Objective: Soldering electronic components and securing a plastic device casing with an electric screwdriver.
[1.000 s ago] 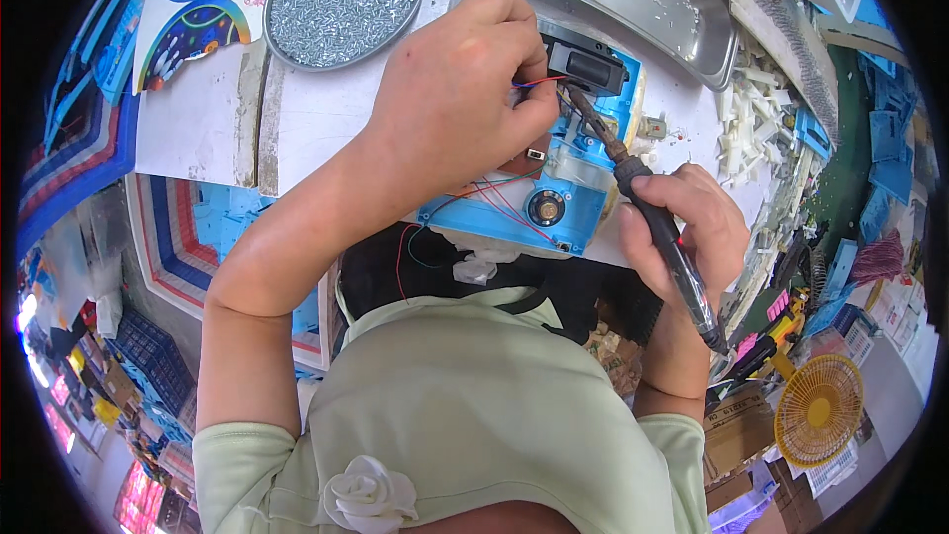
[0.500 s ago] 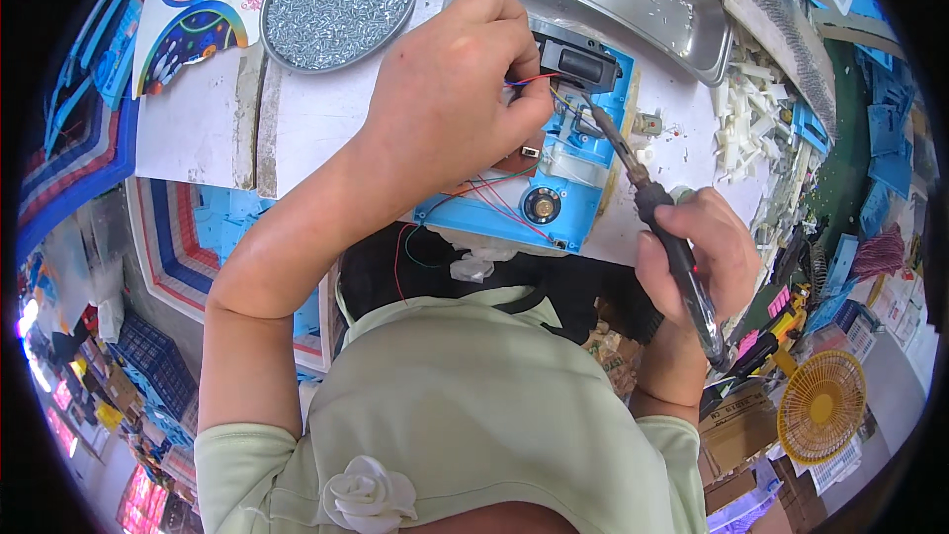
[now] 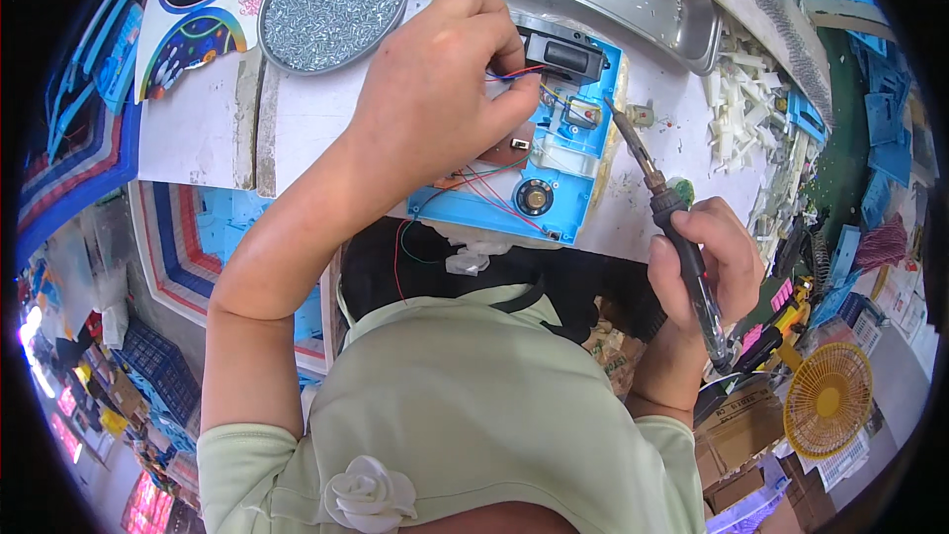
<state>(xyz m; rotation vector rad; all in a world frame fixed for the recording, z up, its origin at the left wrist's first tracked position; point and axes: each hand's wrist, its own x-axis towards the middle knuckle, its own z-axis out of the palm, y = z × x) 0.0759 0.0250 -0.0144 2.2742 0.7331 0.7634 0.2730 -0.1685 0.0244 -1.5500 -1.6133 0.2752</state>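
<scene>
A blue plastic housing (image 3: 494,215) lies on the table, with a round speaker (image 3: 535,198), a black box-shaped part (image 3: 563,54), a small motor-like part (image 3: 583,114) and thin coloured wires in it. Over its left side, my left hand (image 3: 445,64) pinches thin red and blue wires (image 3: 514,73) between thumb and fingers. My right hand (image 3: 714,262) grips the dark handle of a soldering iron (image 3: 682,237). The iron's tip points up and left, just right of the housing's edge, apart from the wires.
A round tray of small metal screws (image 3: 334,8) stands at the back left. Behind the housing is a divided steel tray (image 3: 633,0). White plastic parts (image 3: 736,104) are heaped on the right, near a small metal motor (image 3: 641,115). A yellow fan (image 3: 828,400) stands at lower right.
The soldering iron's tip has drawn away from the wires, out past the housing's right edge. My left hand has kept its pinch on the wires, shifting slightly left in the picture.
</scene>
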